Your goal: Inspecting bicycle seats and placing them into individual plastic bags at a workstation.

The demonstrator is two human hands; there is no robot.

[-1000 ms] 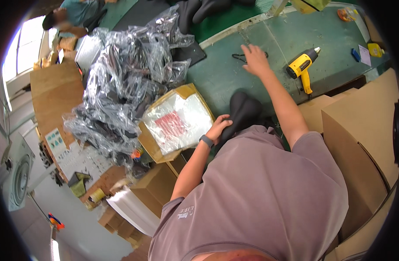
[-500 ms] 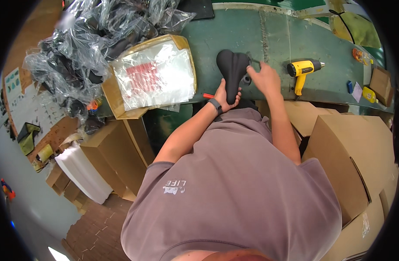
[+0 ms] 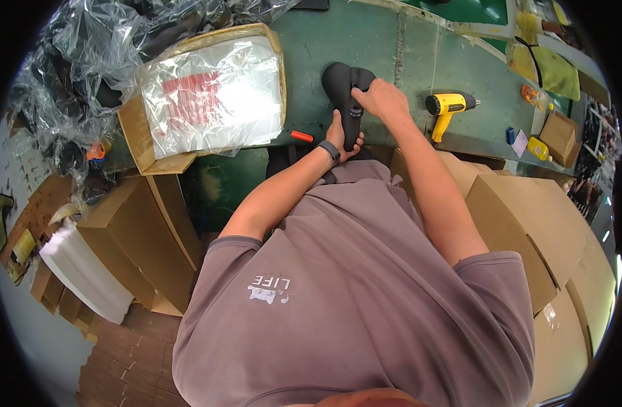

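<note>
A black bicycle saddle (image 3: 336, 80) is over the green bench, wide end away from me and nose toward me. My left hand (image 3: 341, 139) is closed round its narrow nose from below, thumb along the left edge. At the saddle's middle my right hand (image 3: 384, 102) presses down with its fingers curled, gripping a small black part (image 3: 355, 108) that lies against the saddle. The exact kind of this part cannot be made out, and the fingers hide some of it. A short orange-red object (image 3: 301, 136) lies on the bench left of my left hand.
A carton (image 3: 143, 139) holding clear-wrapped white sheets stands at left, beside a heap of plastic-wrapped dark items (image 3: 107, 47). A yellow heat gun (image 3: 449, 104) lies to the right. Cardboard boxes (image 3: 521, 203) stand below the bench edge. A yellow bottle (image 3: 539, 148) lies at far right.
My right hand has moved from beside the saddle onto its middle, bringing the small black part against it. The saddle has turned slightly in my left hand. The whole view has shifted.
</note>
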